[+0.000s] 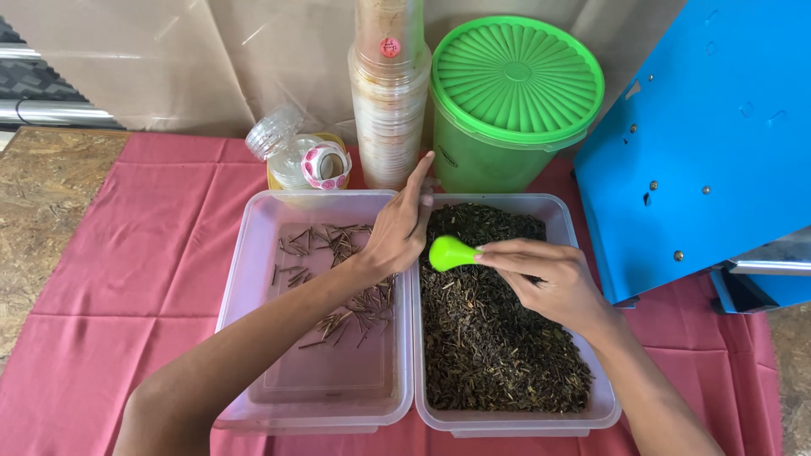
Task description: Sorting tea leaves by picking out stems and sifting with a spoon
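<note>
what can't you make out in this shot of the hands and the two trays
Head view, the only one:
- The right hand hides most of the green scoop; only its rounded end shows.
- The left hand covers part of the sticks in the left tray.
- The top edge cuts off the stack of clear cups.
- The leaf mix hides the right tray's bottom.
- The blue machine runs off the right edge.

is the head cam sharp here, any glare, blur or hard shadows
Head view: sharp throughout, soft even daylight, no motion blur on the left hand or right hand; faint sheen on the ribbed green plastic lid and clear rectangular plastic tray; only soft shadows on the red cloth.
</note>
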